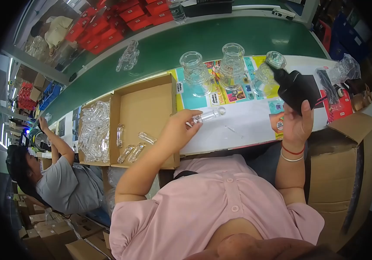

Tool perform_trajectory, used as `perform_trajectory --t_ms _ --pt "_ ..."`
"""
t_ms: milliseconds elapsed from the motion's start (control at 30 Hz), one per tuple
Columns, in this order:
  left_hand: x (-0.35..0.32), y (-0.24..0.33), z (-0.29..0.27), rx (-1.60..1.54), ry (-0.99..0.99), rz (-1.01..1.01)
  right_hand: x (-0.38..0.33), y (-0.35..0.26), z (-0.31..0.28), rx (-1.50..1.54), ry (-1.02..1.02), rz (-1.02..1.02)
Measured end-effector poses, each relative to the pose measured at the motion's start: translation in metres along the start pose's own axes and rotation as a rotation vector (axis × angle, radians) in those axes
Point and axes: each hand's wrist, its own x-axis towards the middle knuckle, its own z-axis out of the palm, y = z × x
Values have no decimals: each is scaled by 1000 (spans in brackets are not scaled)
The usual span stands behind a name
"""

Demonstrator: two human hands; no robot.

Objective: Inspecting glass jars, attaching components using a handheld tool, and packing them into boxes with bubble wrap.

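My left hand pinches a small clear glass tube over the white sheet on the bench, its rounded end pointing right. My right hand is wrapped round a black bottle with a narrow nozzle, held tilted up to the left. That nozzle overlaps the rightmost of three clear waisted glass vessels, which stand on a colourful printed sheet. Left of my left hand, an open cardboard tray holds several similar glass tubes near its front edge.
A cardboard box full of clear glass tubes adjoins the tray. Farther back on the green bench lies a clear glass piece. Bagged items and a large carton are at right. Another person sits at left.
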Motion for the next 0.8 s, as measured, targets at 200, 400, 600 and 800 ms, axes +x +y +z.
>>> perform_trajectory --t_ms 200,400,600,800 --pt "-34 14 20 -694 153 32 -14 9 56 242 375 223" --pt "-43 35 27 -684 204 232 -35 14 73 133 -48 232" --pt "-47 33 25 -653 243 324 -51 -5 88 -237 -137 62" --pt "-49 35 27 -640 302 384 -58 -9 89 -528 -306 -241"
